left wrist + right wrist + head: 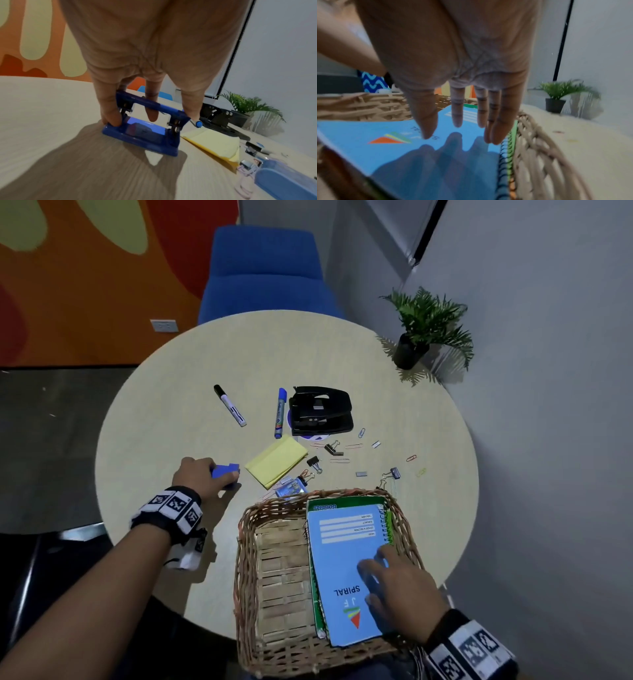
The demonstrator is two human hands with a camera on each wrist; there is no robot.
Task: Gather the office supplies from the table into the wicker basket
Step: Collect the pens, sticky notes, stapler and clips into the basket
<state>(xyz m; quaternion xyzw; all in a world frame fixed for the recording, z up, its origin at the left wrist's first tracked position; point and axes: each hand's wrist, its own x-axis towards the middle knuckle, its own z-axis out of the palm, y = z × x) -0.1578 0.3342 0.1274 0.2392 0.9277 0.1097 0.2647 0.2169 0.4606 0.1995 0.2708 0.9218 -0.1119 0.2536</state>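
Note:
My left hand (202,474) grips a small blue hole punch (224,470) at the table's left; in the left wrist view its fingers (109,116) curl over the punch (145,129), which stands on the tabletop. The wicker basket (250,573) sits at the near edge and holds a blue spiral notebook (342,553) on top of a green one (346,503). My right hand (394,580) hovers over the blue notebook (402,135) with fingers (458,115) straight and spread, holding nothing.
On the round table (171,371) lie a black marker (230,405), a blue marker (280,413), a black hole punch (320,409), a yellow note pad (276,460), and several binder clips and paper clips (332,448). A potted plant (424,330) stands far right, a blue chair (263,272) behind.

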